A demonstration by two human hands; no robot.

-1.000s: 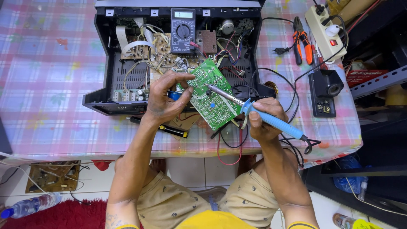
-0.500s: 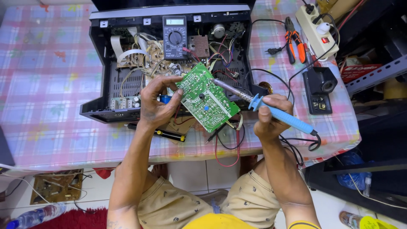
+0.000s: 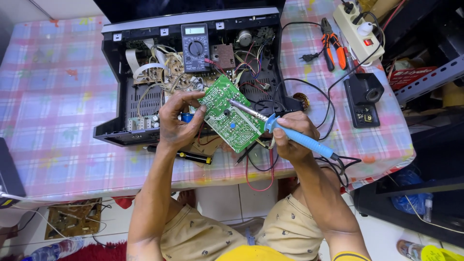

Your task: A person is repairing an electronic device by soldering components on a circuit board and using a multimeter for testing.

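While the green circuit board [image 3: 230,118] tilts above the front edge of the opened black chassis [image 3: 145,121], the left hand [image 3: 179,121] has its grip closed on the board's left edge, fingers curled over the rim; the right hand [image 3: 290,137], just right of the board, is wrapped around the blue soldering iron [image 3: 290,135], its metal tip resting on the board's middle; the board looks light, stiff and fragile (best held by its edges, clear of the solder side); a multimeter [image 3: 195,47] sits at the far side of the chassis; pliers [image 3: 333,43] lie on the bench [image 3: 48,96], well right of the board.
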